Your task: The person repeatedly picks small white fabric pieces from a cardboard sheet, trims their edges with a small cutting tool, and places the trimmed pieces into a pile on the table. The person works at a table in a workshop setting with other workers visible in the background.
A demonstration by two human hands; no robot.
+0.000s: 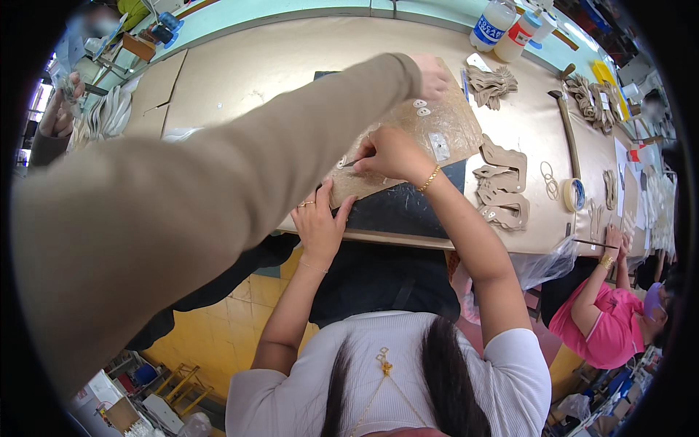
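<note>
A crinkled brown sheet [459,116] lies over a dark mat [415,207] near the table's front edge. My left hand [320,226] rests at the sheet's near left corner, fingers and thumb apart. Closed in a pinch, my right hand [397,154] works low over the sheet beside a small white piece with holes [341,162]. Something thin and dark shows at its fingertips, too small to name. Farther back on the sheet are small white pieces [421,108] and a pale rectangular patch [439,146]. Another person's hand [431,77] touches the far part.
A co-worker's brown sleeve [240,160] crosses from the left, hiding much of the table. On the right are beige cut pieces [504,186], a tape roll [574,194], rubber bands [550,180] and a long-handled hammer [568,135]. Bottles [493,25] stand behind. Another person [597,320] sits at right.
</note>
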